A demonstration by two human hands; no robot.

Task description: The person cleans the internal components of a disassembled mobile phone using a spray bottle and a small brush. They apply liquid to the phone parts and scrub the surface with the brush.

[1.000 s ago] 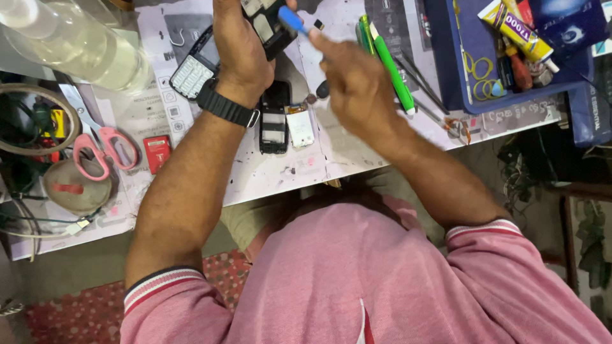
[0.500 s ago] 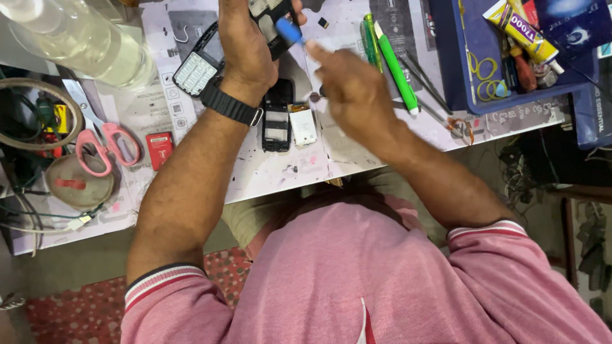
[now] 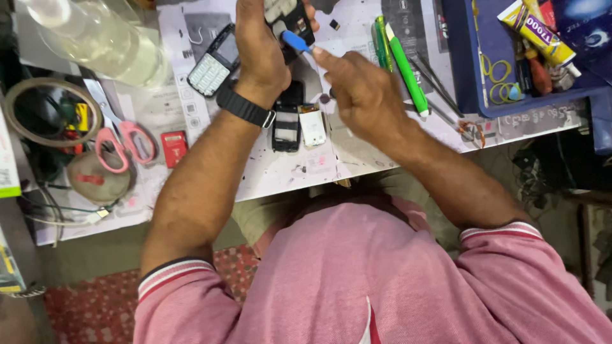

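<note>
Head view, from left to right: pink-handled scissors [image 3: 121, 143] lie on the white worktable [image 3: 280, 172]. The left hand [image 3: 258, 48] is closed around a small dark phone body [image 3: 288, 22], held above the table. The right hand [image 3: 360, 92] pinches a blue-tipped tool [image 3: 297, 42] against it. Best kept steady, with light pressure. A green pen [image 3: 408, 70] lies further right.

A small black phone [image 3: 290, 22] is sitting upright in the left hand [image 3: 258, 48] above the white table. A blue-tipped tool [image 3: 297, 43], pinched in the right hand [image 3: 360, 95], is touching its lower edge.
</note>
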